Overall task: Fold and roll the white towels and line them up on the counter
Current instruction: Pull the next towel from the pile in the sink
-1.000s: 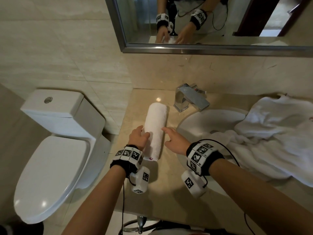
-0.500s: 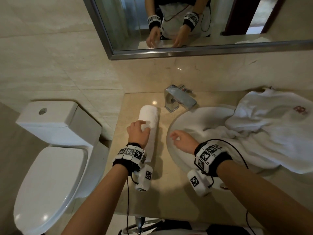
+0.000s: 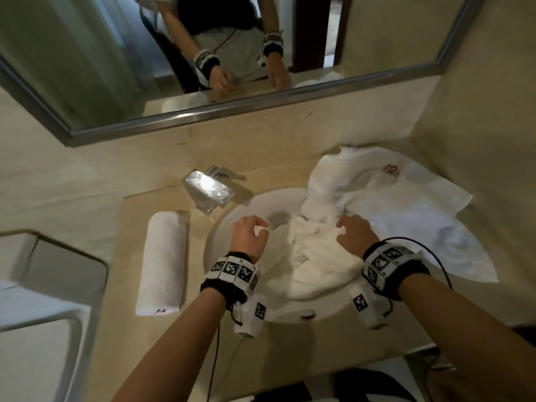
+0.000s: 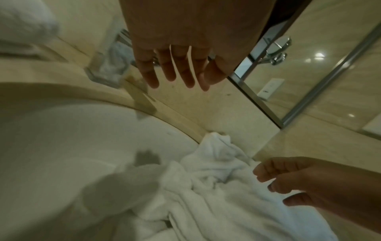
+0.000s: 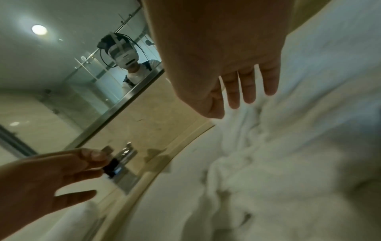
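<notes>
We've got 1 rolled towel [image 3: 163,262] lying on the counter [image 3: 162,338] left of the sink [image 3: 232,221], well clear of both hands, with the faucet [image 3: 209,190] just behind it. Our left hand [image 3: 249,234] hangs over the basin with fingers loosely curled and nothing in them. Our right hand [image 3: 356,234] is down on the crumpled white towel [image 3: 316,256] that spills from the counter into the sink, fingers relaxed and fairly straight in the wrist view, though we can't tell if they're actually pinching any cloth.
</notes>
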Available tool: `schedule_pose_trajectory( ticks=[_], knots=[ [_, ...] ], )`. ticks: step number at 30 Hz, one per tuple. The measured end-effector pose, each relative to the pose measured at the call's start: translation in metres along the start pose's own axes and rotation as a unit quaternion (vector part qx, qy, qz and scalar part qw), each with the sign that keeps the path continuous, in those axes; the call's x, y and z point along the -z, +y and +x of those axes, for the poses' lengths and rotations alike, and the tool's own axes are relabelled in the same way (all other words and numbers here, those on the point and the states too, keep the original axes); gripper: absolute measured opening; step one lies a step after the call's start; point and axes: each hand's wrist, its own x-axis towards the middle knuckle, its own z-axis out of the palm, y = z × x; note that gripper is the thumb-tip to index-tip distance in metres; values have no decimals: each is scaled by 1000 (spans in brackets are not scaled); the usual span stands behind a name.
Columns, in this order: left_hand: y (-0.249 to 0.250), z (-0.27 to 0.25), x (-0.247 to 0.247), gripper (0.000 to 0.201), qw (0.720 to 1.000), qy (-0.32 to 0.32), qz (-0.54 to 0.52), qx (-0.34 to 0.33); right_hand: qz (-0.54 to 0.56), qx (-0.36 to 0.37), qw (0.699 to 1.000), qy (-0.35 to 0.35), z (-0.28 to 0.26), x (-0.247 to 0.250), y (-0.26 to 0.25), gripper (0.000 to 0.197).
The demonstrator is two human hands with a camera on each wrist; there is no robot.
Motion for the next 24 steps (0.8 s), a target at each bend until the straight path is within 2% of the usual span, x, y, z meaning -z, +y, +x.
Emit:
schedule_pose_trajectory(
  ticks=[3, 6, 10, 12, 14, 17, 19, 21, 22, 24],
  knots=[
    [28, 0, -32, 18, 999, -29, 9, -10, -95, -68, 993, 8, -2, 25, 52, 45],
    [53, 0, -56, 18, 999, -49, 17, -15, -137, -94, 986, -15, -5, 34, 90, 55],
    [80, 3, -81, 18, 998, -61, 26, -14, -142, -34, 988, -45, -3, 34, 118, 77],
    [89, 4, -92, 18, 998, -59, 31, -14, -200, 10, 977, -68, -3, 34, 123, 87],
    [97, 3, -103, 18, 998, -56, 35, -8, -273, 61, 956, -83, -3, 36, 127, 77],
    [103, -2, -119, 18, 997, -63, 44, -12, -327, 131, 934, -66, 0, 44, 125, 34],
    [107, -6, -128, 18, 996, -81, 37, -22, -281, 136, 948, -55, 3, 49, 122, 33],
    [116, -9, -133, 24, 993, -106, 32, -28, -141, 129, 981, -36, 6, 62, 116, 38],
    [121, -10, -135, 32, 992, -118, 29, -29, -60, 130, 990, -20, 6, 71, 109, 39],
    [134, -9, -138, 52, 990, -140, 19, -23, 52, 152, 987, 22, 2, 93, 92, 38]
  ],
)
